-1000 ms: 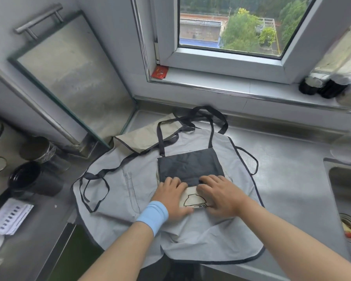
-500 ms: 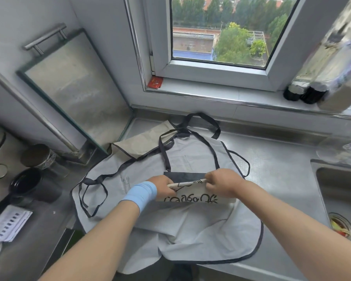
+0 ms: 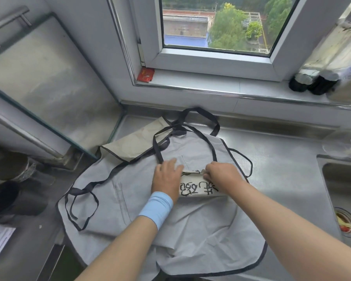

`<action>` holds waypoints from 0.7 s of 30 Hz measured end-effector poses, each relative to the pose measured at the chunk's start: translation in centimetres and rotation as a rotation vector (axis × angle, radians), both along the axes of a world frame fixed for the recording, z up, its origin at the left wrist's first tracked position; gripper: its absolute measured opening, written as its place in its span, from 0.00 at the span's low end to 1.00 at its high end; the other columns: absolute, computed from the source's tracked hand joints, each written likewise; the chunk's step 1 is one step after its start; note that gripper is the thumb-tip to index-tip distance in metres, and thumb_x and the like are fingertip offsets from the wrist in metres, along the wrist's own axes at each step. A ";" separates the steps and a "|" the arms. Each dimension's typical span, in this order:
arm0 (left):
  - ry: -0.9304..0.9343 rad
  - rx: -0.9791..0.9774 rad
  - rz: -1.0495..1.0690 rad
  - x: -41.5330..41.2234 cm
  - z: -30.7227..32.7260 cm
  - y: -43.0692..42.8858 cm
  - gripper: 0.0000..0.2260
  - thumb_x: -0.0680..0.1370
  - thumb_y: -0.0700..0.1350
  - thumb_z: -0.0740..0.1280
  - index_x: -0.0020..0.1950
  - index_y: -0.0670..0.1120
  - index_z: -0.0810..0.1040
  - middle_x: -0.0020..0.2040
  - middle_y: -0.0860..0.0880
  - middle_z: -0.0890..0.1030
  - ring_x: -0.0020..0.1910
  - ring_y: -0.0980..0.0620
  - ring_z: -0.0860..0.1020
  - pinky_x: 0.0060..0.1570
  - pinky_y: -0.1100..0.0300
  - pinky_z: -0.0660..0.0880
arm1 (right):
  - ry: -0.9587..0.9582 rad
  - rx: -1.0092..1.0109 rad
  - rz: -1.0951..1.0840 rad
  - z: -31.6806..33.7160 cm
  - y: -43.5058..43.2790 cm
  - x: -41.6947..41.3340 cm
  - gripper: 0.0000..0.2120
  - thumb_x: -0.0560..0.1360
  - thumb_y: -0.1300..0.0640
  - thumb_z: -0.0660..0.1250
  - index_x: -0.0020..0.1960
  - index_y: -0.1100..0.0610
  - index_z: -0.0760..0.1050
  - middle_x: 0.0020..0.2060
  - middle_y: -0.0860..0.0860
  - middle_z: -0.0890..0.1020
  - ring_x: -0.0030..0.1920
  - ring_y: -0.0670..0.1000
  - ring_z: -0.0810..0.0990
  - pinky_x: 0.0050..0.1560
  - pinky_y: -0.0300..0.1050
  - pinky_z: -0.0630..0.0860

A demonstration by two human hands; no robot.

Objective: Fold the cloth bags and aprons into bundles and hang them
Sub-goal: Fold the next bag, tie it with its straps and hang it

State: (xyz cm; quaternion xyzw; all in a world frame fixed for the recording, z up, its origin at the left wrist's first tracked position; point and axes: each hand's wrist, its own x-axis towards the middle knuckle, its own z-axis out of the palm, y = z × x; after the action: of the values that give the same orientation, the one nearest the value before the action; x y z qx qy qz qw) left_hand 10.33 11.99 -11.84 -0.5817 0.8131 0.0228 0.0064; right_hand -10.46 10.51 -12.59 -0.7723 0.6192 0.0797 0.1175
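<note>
A cream cloth bag (image 3: 199,188) with black printed characters lies folded into a narrow strip on top of a light grey apron (image 3: 190,230) spread over the steel counter. The bag's dark handles (image 3: 211,147) loop away toward the window. My left hand (image 3: 166,179), with a blue wristband, presses flat on the strip's left end. My right hand (image 3: 221,172) pinches the strip's top edge at its right end. A beige apron (image 3: 134,142) with dark trim lies partly under the grey one at the back left.
A sink (image 3: 344,191) with a strainer sits at the right. Dark cups (image 3: 10,197) and a paper slip stand on the left. A glass panel (image 3: 39,78) leans on the left wall. Bottles (image 3: 312,82) stand on the windowsill, with a red packet (image 3: 146,75) at its left end.
The bag has been folded away from me: its dark lining is now covered and the printed strip shows. Both hands moved farther from me, and my left hand now lies flat.
</note>
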 end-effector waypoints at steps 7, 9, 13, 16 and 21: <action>-0.044 0.268 -0.199 -2.7 -3.5 1.6 0.20 0.76 0.51 0.54 0.63 0.51 0.78 0.66 0.51 0.77 0.65 0.48 0.75 0.61 0.44 0.73 | 0.214 -0.253 0.050 -0.1 0.5 1.4 0.11 0.71 0.52 0.72 0.47 0.57 0.76 0.43 0.55 0.79 0.42 0.59 0.79 0.36 0.49 0.71; -0.071 0.329 -0.156 -2.5 -3.9 1.8 0.25 0.76 0.53 0.50 0.68 0.49 0.75 0.69 0.51 0.75 0.69 0.49 0.72 0.65 0.43 0.70 | 0.185 -0.379 0.118 -1.0 1.6 2.4 0.04 0.71 0.59 0.65 0.46 0.58 0.74 0.46 0.59 0.78 0.46 0.60 0.76 0.42 0.54 0.72; -0.099 0.339 -0.142 -2.1 -4.1 2.3 0.31 0.76 0.55 0.43 0.77 0.46 0.62 0.77 0.49 0.62 0.77 0.49 0.57 0.74 0.38 0.46 | -0.009 -0.182 0.082 -3.4 4.0 3.5 0.24 0.75 0.52 0.53 0.68 0.57 0.73 0.69 0.59 0.74 0.69 0.60 0.73 0.66 0.58 0.69; -0.094 0.350 -0.129 -0.8 -4.3 2.5 0.30 0.75 0.60 0.51 0.73 0.48 0.70 0.74 0.47 0.69 0.73 0.47 0.67 0.68 0.40 0.54 | -0.009 -0.036 -0.003 -4.7 4.9 2.1 0.30 0.76 0.43 0.54 0.75 0.53 0.66 0.73 0.57 0.69 0.74 0.58 0.67 0.71 0.57 0.56; 0.075 0.169 -0.107 1.1 -3.6 2.0 0.22 0.76 0.53 0.55 0.68 0.52 0.73 0.63 0.51 0.77 0.60 0.48 0.76 0.65 0.51 0.61 | -0.040 -0.084 0.041 -4.5 5.2 1.4 0.29 0.76 0.43 0.56 0.73 0.54 0.69 0.71 0.57 0.72 0.72 0.59 0.68 0.71 0.61 0.58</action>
State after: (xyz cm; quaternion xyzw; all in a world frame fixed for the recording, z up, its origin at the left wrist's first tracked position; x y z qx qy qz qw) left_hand 11.47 14.01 -15.48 -0.5334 0.8379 0.1126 0.0265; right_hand -9.08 15.75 -17.10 -0.7905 0.6037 0.0404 0.0954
